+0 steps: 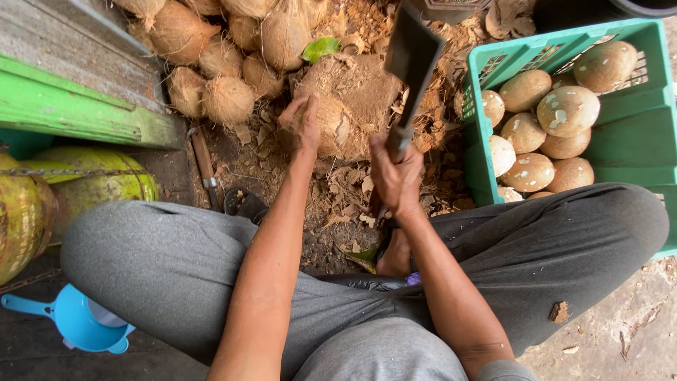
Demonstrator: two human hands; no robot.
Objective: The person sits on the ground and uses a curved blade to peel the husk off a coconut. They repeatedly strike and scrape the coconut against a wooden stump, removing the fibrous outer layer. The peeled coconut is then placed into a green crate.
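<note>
My left hand (302, 121) grips a brown, partly husked coconut (334, 128) resting against a fibre-covered chopping block (360, 88). My right hand (396, 176) is closed around the handle of a broad dark cleaver (411, 53), its blade raised above the block, to the right of the coconut. Both forearms reach forward between my knees in grey trousers.
A pile of fibrous coconuts (211, 63) lies at the top left. A green plastic crate (635, 141) on the right holds several peeled coconuts (568, 111). Green coconuts (84, 187) and a blue funnel (84, 321) sit at left, beside a green wooden ledge (77, 113). A knife (204, 166) lies on the ground.
</note>
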